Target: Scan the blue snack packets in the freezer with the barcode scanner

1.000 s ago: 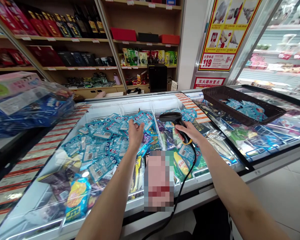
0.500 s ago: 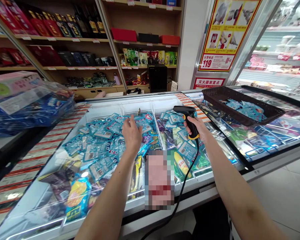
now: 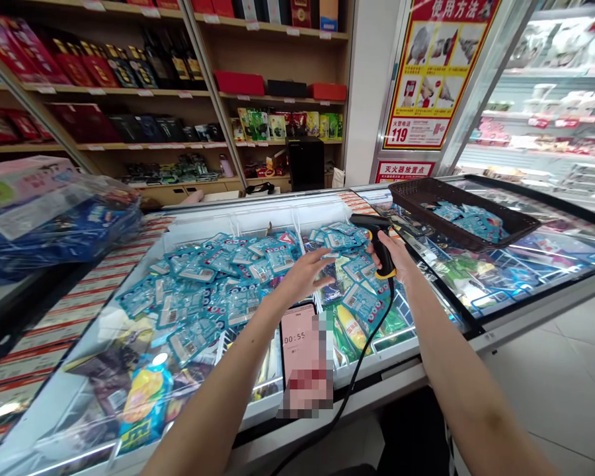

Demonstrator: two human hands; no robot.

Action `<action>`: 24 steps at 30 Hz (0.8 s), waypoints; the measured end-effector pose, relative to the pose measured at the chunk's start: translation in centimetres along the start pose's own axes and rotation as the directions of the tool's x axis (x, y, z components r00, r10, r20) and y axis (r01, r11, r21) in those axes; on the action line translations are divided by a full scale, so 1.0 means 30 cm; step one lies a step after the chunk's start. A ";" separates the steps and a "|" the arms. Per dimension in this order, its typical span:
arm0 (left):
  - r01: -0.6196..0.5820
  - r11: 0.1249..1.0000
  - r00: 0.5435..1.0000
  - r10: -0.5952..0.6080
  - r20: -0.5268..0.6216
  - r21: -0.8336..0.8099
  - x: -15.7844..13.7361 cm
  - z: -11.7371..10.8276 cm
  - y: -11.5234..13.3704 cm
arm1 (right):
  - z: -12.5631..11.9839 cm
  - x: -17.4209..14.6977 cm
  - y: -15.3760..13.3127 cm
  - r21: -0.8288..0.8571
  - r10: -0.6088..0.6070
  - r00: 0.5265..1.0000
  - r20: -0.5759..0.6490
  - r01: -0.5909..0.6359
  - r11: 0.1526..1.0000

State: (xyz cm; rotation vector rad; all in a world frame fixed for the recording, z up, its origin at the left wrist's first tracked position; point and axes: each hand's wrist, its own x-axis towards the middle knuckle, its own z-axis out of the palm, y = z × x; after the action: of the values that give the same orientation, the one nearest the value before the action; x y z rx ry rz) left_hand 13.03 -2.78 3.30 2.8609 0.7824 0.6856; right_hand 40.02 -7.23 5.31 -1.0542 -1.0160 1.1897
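Observation:
My right hand (image 3: 394, 254) grips a black barcode scanner (image 3: 374, 231) with a yellow band, its cable hanging down over the freezer's front edge. My left hand (image 3: 305, 274) hovers open, fingers spread, above the wire divider between two freezer bins, holding nothing. Under it and to its left lies a heap of blue packets (image 3: 213, 284). More blue packets (image 3: 347, 251) fill the right-hand bin below the scanner. A phone (image 3: 300, 344) showing a timer leans at the freezer's front.
A dark basket (image 3: 411, 195) with blue packets rests on the glass lid at right. Wrapped boxes (image 3: 44, 211) are stacked at left. Wooden shelves of goods stand behind, a chilled display case at far right, tiled floor lower right.
My left hand let go of the blue packets in the left bin and moved right toward the divider. My right hand lifted the scanner upright and shifted it slightly right.

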 end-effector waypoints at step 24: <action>0.116 0.977 0.966 -0.153 0.209 0.178 0.056 0.049 0.023 | 0.019 -0.015 0.038 0.038 -0.016 0.998 0.052 0.014 0.999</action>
State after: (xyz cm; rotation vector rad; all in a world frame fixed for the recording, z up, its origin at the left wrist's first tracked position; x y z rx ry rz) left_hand 15.28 -2.49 2.80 2.9230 1.0288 0.2904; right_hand 39.19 -7.55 4.29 -0.9889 -1.0369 1.2257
